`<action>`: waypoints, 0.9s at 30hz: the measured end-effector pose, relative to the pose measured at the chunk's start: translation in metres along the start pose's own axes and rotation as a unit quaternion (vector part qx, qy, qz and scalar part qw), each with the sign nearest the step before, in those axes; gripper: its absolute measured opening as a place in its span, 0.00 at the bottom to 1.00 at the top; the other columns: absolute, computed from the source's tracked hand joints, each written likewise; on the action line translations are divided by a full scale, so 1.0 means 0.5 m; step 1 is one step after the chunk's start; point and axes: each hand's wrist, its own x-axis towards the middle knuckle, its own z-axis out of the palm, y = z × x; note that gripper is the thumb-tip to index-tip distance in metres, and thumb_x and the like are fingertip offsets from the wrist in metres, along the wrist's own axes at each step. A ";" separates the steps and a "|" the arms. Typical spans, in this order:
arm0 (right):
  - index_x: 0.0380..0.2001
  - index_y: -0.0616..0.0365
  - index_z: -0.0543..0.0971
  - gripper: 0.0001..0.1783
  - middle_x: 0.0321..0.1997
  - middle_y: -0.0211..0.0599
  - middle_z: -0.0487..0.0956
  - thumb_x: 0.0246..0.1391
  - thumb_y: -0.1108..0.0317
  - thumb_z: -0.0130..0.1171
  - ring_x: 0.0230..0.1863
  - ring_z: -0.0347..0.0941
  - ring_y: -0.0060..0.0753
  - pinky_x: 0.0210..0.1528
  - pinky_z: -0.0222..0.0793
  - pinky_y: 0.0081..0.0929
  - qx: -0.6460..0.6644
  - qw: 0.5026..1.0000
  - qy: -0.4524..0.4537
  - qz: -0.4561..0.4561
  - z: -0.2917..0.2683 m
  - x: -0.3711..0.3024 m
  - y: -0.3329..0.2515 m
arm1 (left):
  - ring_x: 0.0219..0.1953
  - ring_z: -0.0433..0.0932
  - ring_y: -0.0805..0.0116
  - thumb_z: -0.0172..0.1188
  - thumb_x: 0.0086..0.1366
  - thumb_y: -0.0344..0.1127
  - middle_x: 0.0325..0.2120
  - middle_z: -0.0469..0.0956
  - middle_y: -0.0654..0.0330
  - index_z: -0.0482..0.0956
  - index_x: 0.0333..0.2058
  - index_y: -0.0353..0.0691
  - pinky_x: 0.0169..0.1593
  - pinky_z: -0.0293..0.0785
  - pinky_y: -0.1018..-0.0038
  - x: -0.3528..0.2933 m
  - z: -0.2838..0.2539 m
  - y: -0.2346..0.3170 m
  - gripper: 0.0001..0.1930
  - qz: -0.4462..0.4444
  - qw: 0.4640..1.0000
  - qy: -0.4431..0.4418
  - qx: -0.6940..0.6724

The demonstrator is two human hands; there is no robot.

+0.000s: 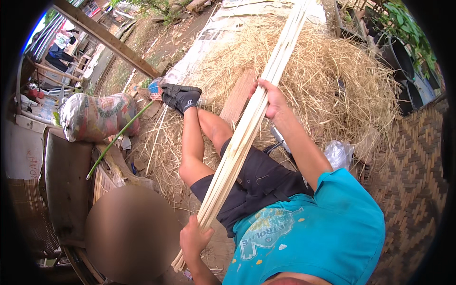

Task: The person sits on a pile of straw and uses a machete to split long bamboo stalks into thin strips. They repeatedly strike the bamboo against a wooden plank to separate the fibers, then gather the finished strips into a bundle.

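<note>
A long bundle of thin, pale strips, which look like split bamboo (232, 159), runs diagonally from the lower left to the top edge, across my lap. My left hand (194, 237) is closed around the bundle close to its lower end. Farther up, my right hand (271, 99) grips the same bundle, fingers wrapped about its edge. The strips' far ends pass out of the top of the picture. Just beyond my right hand, a flat wooden board (237, 97) lies partly behind the bundle.
A wide heap of straw-like shavings (327, 90) spreads ahead and right. At the left are a stuffed sack (99, 116), a green stick (118, 140) and a wooden post (109, 40). A woven bamboo panel (403, 190) stands right, near a clear plastic bag (339, 154). A blurred disc hides the lower left.
</note>
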 end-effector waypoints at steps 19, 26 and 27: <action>0.54 0.72 0.71 0.21 0.43 0.51 0.82 0.67 0.66 0.58 0.40 0.84 0.41 0.41 0.87 0.39 -0.066 0.994 -0.022 -0.078 -0.001 0.168 -0.204 | 0.37 0.83 0.36 0.69 0.53 0.45 0.34 0.84 0.41 0.72 0.47 0.41 0.42 0.79 0.48 0.195 0.085 0.190 0.26 0.048 0.996 0.034 -0.063; 0.61 0.67 0.69 0.27 0.49 0.53 0.81 0.64 0.66 0.63 0.47 0.82 0.49 0.43 0.86 0.52 -0.220 0.960 0.168 -0.047 -0.221 0.294 -0.119 | 0.41 0.84 0.37 0.67 0.57 0.48 0.37 0.84 0.40 0.72 0.48 0.38 0.47 0.79 0.48 0.268 0.062 0.299 0.26 0.038 0.997 -0.073 0.007; 0.61 0.66 0.69 0.29 0.52 0.53 0.81 0.65 0.59 0.63 0.48 0.82 0.49 0.45 0.84 0.55 -0.219 0.962 0.163 0.004 -0.269 0.280 -0.089 | 0.42 0.84 0.38 0.67 0.57 0.49 0.38 0.84 0.40 0.72 0.48 0.37 0.47 0.79 0.49 0.274 0.071 0.300 0.27 0.035 0.996 -0.085 0.021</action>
